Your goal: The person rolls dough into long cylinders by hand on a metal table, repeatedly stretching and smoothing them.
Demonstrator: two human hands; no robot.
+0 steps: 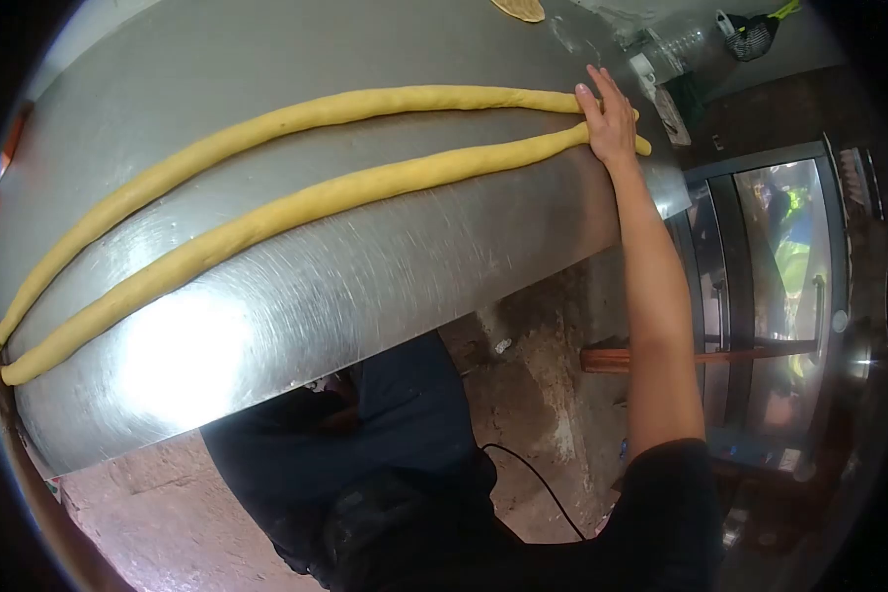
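Two long yellow dough-like ropes, the upper one (pixel 365 104) and the lower one (pixel 365 185), curve side by side across a metal table (pixel 365 257). My right hand (pixel 612 123) lies over both ropes near their right ends, palm down, fingers extended and thumb apart. The rope tips show beyond it. At the far left edge, my left hand (pixel 1 357) is partly visible beside the left ends of the ropes. It is dark and distorted there, and its fingers cannot be made out.
A round flat item (pixel 520 9) lies at the table's top edge. Clear plastic bottles (pixel 676 49) and a dark mesh item (pixel 750 39) are at the upper right. A glass-doored cabinet (pixel 784 247) stands at the right, near a reddish wooden bar (pixel 605 361). A black cable (pixel 538 474) hangs below.
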